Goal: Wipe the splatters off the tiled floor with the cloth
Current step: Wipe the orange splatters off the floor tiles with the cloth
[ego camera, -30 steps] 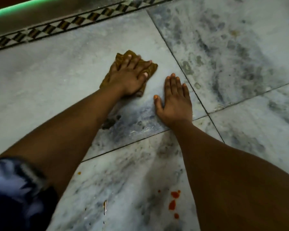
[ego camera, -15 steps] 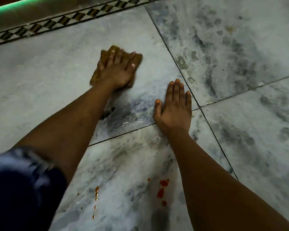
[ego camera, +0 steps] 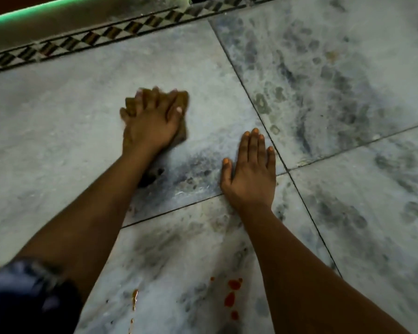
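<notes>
My left hand (ego camera: 150, 121) presses flat on a brown cloth (ego camera: 182, 102) lying on a grey marble floor tile (ego camera: 58, 121); the hand is motion-blurred and covers most of the cloth. My right hand (ego camera: 250, 172) rests palm down with straight fingers on the floor, to the right of the cloth and nearer me. Red splatters (ego camera: 232, 295) dot the near tile between my forearms. An orange-brown drip (ego camera: 134, 297) lies left of them. A dark smudge (ego camera: 152, 177) sits just under my left wrist.
A checkered border strip (ego camera: 101, 36) runs along the far edge of the floor, with a raised ledge and a green-lit edge (ego camera: 29, 14) behind it. Dark grout lines (ego camera: 270, 131) cross beside my right hand. My dark sleeve (ego camera: 27, 292) fills the lower left corner.
My left hand has slid the cloth across the far tile, first leftward and now back toward the right and nearer. My right hand has stayed planted on the floor.
</notes>
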